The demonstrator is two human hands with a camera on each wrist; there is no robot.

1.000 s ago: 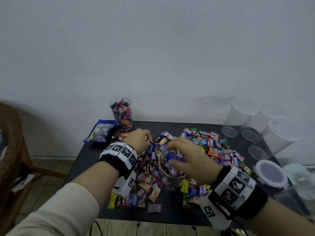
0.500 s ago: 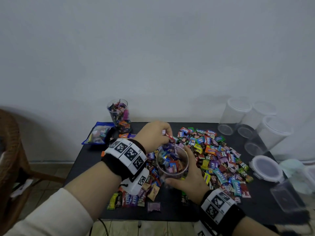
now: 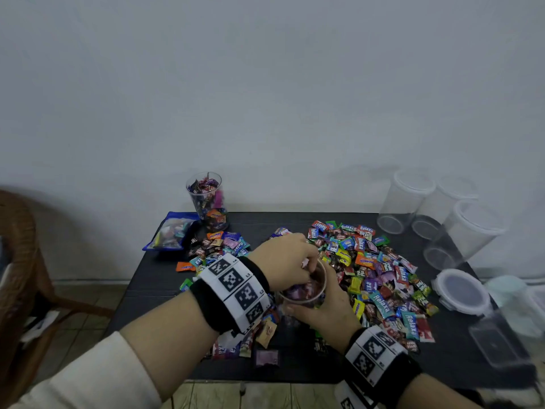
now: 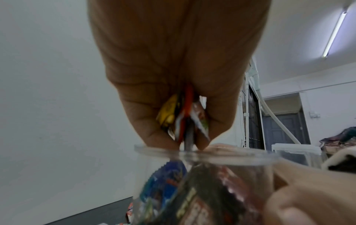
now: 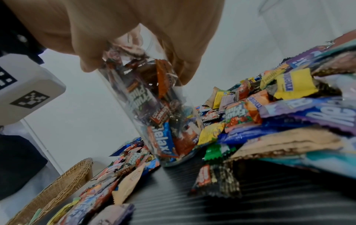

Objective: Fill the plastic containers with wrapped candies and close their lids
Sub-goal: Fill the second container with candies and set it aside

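We hold the light, thin cup [image 3: 303, 286] low on its wall with the right hand [image 3: 324, 308], fingers curled around it, while the left hand [image 3: 284, 258] pinches slippery candies [image 4: 183, 118] above its rim.

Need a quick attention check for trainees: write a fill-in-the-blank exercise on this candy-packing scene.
1. The left hand pinches several wrapped ____ over the clear container.
2. The ____ hand grips that container by its side.
3. The loose candy pile lies on a ____ table.
4. The filled container by the wall has no ____ on.

Missing: candies; right; black; lid
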